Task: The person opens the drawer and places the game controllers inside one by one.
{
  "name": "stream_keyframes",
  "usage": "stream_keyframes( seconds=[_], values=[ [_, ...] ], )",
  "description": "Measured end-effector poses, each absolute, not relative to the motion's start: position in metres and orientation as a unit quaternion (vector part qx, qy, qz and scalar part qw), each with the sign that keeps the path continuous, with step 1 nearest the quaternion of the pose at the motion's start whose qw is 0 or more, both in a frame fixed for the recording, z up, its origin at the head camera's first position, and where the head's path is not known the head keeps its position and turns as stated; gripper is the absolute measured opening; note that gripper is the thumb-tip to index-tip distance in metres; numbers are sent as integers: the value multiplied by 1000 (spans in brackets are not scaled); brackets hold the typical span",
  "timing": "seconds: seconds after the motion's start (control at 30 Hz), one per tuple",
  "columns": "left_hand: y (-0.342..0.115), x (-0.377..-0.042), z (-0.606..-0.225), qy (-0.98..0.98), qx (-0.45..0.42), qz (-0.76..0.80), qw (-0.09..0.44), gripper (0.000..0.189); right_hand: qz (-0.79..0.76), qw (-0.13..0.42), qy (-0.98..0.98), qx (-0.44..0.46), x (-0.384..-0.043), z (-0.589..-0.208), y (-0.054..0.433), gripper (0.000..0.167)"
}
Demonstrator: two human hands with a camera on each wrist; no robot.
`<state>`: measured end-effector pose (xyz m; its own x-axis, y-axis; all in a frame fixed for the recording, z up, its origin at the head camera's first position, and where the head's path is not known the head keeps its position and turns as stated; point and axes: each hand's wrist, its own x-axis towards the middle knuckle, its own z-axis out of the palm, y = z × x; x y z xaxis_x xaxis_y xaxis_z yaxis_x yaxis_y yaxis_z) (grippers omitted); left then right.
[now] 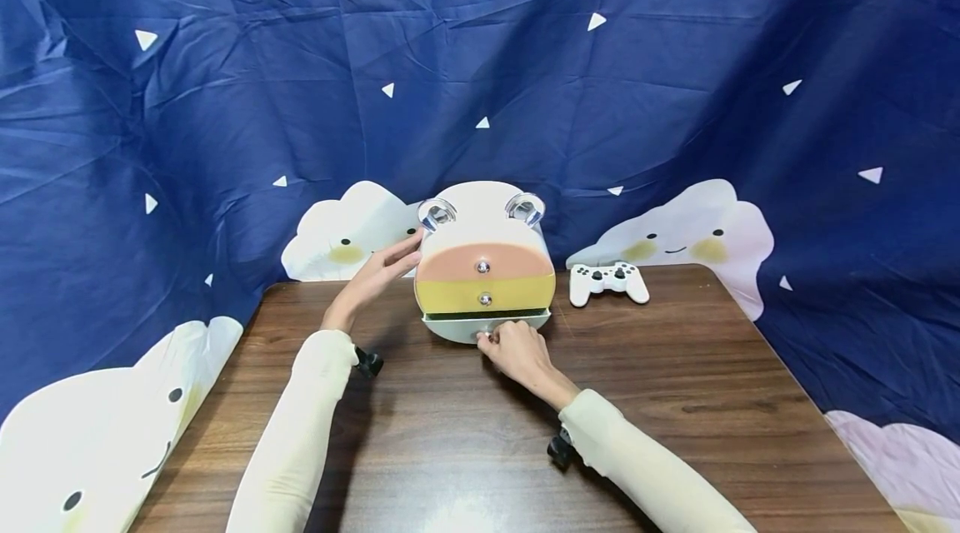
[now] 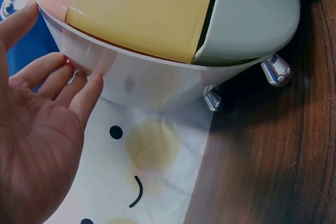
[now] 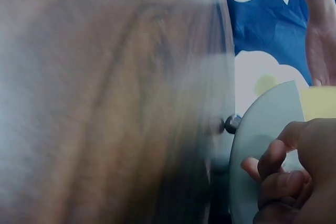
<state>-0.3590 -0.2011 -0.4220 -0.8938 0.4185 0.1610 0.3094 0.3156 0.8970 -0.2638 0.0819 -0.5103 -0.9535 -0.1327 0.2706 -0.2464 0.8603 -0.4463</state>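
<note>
A small white drawer box with chrome ear-like rings stands at the back of the table. Its fronts are a pink drawer, a yellow drawer and, lowest, a pale green drawer that juts out slightly, leaving a dark gap above it. My right hand pinches the knob of the green drawer with curled fingers; in the right wrist view those fingers mostly hide the knob. Against the box's left side rests my left hand, its fingertips touching the white wall and its fingers fairly straight.
To the right of the box lies a white game controller. Behind the brown wooden table hangs a blue cloth with white clouds and triangles. Short chrome feet hold the box up off the tabletop.
</note>
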Motion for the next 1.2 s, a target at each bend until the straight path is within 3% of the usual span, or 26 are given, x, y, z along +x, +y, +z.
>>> stream_keyframes(
  seconds=[0.53,1.2],
  values=[
    [-198,-343,-400,802,221,549,78,61,223,107,-962,114,-219,-510,83,60],
    [-203,-359,-424,811,231,535,45,60,218,119,-957,148,-180,-509,94,58]
  ],
)
